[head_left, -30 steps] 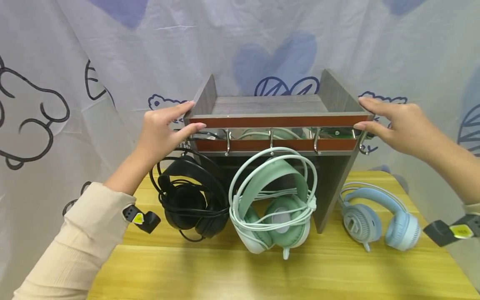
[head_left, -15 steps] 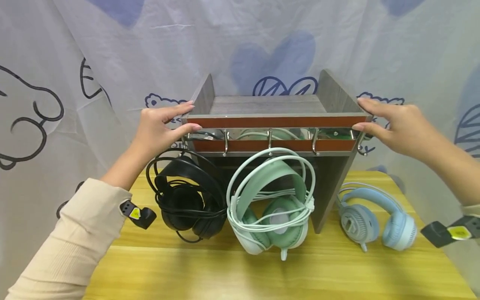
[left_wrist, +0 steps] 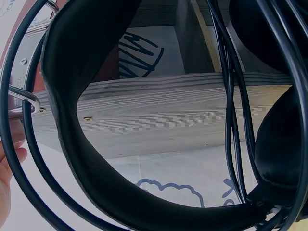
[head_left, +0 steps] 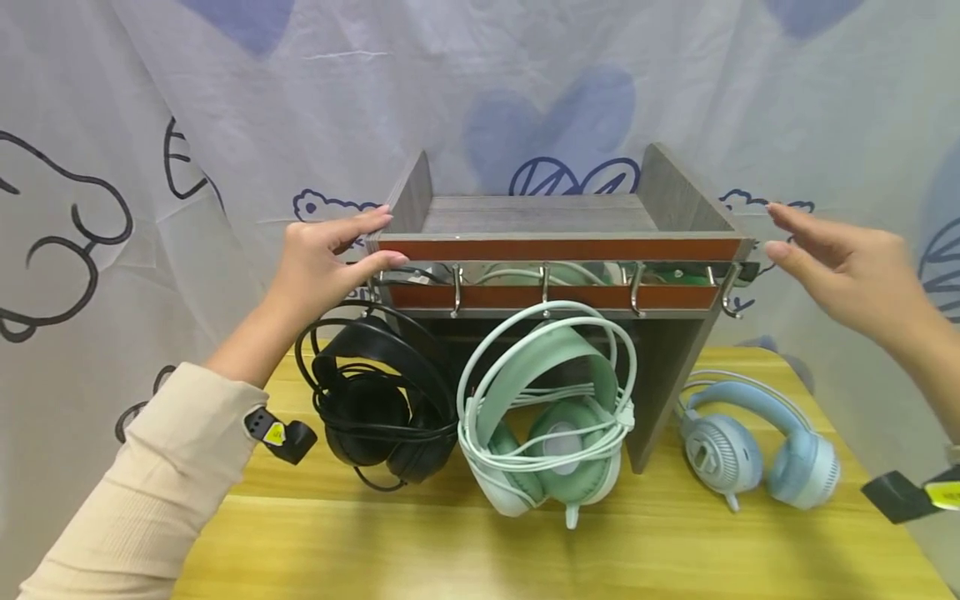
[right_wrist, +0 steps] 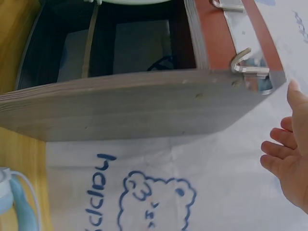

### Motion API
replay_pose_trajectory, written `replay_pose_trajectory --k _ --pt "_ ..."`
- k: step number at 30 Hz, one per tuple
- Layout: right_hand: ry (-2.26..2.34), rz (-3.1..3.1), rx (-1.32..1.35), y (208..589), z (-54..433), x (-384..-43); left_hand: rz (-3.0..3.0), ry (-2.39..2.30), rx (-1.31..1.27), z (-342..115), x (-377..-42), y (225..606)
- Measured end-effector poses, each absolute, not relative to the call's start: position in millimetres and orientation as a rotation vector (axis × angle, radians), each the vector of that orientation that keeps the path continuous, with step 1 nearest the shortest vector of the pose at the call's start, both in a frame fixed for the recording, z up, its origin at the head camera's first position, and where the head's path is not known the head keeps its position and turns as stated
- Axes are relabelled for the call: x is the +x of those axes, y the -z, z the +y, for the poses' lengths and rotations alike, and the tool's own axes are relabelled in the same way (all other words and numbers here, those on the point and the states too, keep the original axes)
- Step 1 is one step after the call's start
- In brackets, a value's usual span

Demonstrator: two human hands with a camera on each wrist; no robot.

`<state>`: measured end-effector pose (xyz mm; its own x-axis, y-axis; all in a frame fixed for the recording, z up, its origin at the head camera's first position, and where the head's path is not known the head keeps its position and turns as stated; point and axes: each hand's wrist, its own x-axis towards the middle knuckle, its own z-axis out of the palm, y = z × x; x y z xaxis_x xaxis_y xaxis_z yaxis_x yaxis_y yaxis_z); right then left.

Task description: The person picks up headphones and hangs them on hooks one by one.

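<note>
In the head view a grey wooden shelf (head_left: pixel 555 249) with a red front and a mirrored hook rail stands on the table. My left hand (head_left: pixel 318 258) grips its upper left corner, thumb on the front and fingers at the side panel. Away from the right corner, my right hand (head_left: pixel 862 271) hovers with fingers extended, holding nothing; the right wrist view shows that hand (right_wrist: pixel 293 154) beside the shelf's side panel (right_wrist: pixel 144 110). Black headphones (head_left: pixel 378 343) hang below my left hand, their headband (left_wrist: pixel 67 110) filling the left wrist view. Mint-green headphones (head_left: pixel 581 454) hang mid-rail.
Light blue headphones (head_left: pixel 723 454) lie on the yellow wooden table (head_left: pixel 480 558), right of the shelf. A bare metal hook (head_left: pixel 729 292) juts out at the rail's right end. Close behind hangs a white patterned curtain (head_left: pixel 465 75).
My right hand has let go of the shelf's upper right corner and moved off to the right. The left hand has kept its hold, and the headphones hang as before.
</note>
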<state>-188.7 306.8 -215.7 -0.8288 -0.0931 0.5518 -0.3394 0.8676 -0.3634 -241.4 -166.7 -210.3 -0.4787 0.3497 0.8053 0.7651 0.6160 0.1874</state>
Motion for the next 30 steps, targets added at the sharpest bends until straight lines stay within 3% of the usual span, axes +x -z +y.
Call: replay_pose_trajectory --k 11,30 --pt "-0.719 -2.564 0.029 254 336 -181 -2.114 0.764 -0.865 -164 -241 211" --pt "-0.791 -2.563 -0.138 345 382 -179 -2.084 0.800 -0.893 -165 -240 212"
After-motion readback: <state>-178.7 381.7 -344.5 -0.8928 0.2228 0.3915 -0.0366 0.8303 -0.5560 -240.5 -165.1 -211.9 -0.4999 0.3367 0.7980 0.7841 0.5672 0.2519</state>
